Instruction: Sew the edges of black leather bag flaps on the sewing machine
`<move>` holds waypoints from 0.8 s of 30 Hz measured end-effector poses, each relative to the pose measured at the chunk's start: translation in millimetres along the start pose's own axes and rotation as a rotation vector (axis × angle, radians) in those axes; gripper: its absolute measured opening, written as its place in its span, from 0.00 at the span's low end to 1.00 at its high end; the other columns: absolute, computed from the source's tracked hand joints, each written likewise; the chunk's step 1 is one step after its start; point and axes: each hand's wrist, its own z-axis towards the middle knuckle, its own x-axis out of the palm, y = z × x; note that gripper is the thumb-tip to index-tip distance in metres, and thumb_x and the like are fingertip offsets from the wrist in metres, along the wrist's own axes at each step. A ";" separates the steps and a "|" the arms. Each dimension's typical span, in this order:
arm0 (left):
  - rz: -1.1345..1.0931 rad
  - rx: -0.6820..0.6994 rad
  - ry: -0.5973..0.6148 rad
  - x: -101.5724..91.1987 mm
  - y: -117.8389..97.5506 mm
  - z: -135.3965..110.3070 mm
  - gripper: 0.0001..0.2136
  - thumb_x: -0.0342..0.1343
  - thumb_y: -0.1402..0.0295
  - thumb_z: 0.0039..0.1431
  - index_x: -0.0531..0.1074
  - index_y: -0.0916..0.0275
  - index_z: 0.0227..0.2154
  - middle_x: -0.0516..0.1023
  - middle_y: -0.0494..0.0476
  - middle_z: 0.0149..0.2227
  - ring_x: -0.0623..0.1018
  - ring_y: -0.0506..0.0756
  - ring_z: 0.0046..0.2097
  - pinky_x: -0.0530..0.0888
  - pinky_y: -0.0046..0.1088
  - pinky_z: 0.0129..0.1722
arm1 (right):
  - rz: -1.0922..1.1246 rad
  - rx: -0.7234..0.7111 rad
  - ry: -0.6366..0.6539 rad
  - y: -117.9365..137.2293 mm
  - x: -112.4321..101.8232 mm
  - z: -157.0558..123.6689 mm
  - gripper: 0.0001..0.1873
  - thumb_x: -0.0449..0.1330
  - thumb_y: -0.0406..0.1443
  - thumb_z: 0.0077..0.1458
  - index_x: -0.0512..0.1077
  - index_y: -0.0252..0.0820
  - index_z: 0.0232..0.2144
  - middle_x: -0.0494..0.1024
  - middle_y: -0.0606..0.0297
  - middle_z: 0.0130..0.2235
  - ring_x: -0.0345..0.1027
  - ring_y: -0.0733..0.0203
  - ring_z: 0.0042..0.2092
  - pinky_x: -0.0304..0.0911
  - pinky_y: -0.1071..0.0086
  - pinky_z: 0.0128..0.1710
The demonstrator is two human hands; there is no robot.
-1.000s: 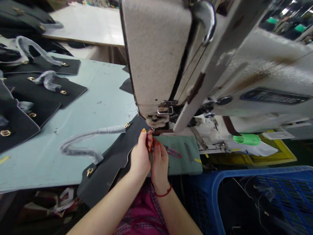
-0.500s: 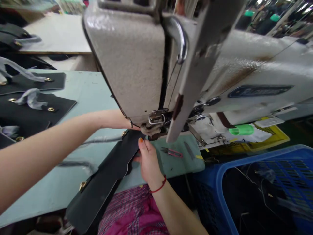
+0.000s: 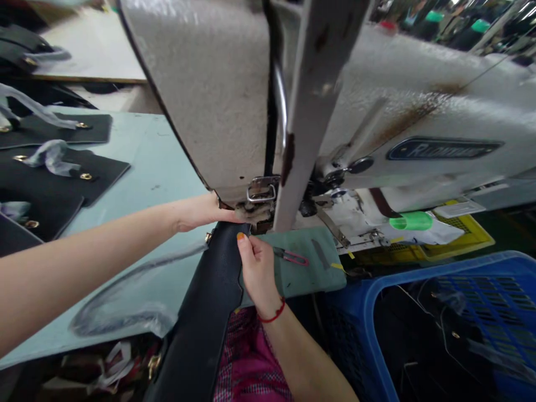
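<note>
A black leather bag panel (image 3: 209, 301) with gold ring fittings and a plastic-wrapped handle (image 3: 121, 296) runs from my lap up to the sewing machine's presser foot. My right hand (image 3: 258, 271) pinches the panel's right edge, thumb on top, just in front of the foot. At the panel's far end, my left hand (image 3: 201, 213) reaches in beside the foot with a digit stretched out; its other fingers are partly hidden behind the machine head (image 3: 201, 95). Pink-handled thread snips (image 3: 295, 257) lie on the green work surface right of my right hand.
More black panels (image 3: 84, 173) with wrapped handles lie on the pale green table (image 3: 142, 145) at left. A blue plastic basket (image 3: 372, 301) holding black pieces stands at lower right. Behind it is a yellow crate (image 3: 469, 240). A metal bar (image 3: 312, 100) slants before the machine.
The panel has swung more upright, its near end moving right across my lap. My left hand has come further into view beside the foot. My right hand keeps its grip.
</note>
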 end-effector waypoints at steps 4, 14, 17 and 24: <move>0.082 0.041 0.025 10.8 12.2 -9.5 0.12 0.64 0.64 0.48 0.80 0.62 0.36 0.83 0.55 0.41 0.80 0.57 0.45 0.73 0.38 0.53 | 0.057 0.101 0.121 1.0 -17.3 3.7 0.23 0.53 0.49 0.58 0.56 0.40 0.20 0.53 0.72 0.22 0.45 0.70 0.24 0.42 0.73 0.24; 0.272 0.160 -0.166 8.6 37.9 -21.8 0.17 0.60 0.55 0.53 0.79 0.59 0.42 0.81 0.54 0.46 0.77 0.61 0.51 0.73 0.36 0.53 | 0.039 0.281 0.515 25.7 -66.7 23.9 0.21 0.60 0.50 0.54 0.67 0.37 0.25 0.65 0.70 0.24 0.55 0.70 0.25 0.50 0.75 0.24; 0.443 0.260 -0.306 -5.2 65.5 -34.4 0.19 0.53 0.56 0.61 0.74 0.62 0.48 0.77 0.58 0.52 0.73 0.62 0.55 0.67 0.39 0.59 | -0.031 0.293 0.614 33.0 -79.5 7.1 0.19 0.60 0.47 0.55 0.69 0.36 0.27 0.67 0.69 0.25 0.57 0.69 0.26 0.51 0.75 0.25; 0.063 0.095 -0.419 37.3 127.1 -94.0 0.33 0.63 0.57 0.49 0.62 0.53 0.59 0.60 0.54 0.66 0.60 0.64 0.66 0.58 0.36 0.66 | 0.064 0.233 0.283 13.7 -67.5 -59.7 0.15 0.60 0.42 0.58 0.71 0.39 0.44 0.77 0.62 0.39 0.71 0.61 0.38 0.65 0.72 0.35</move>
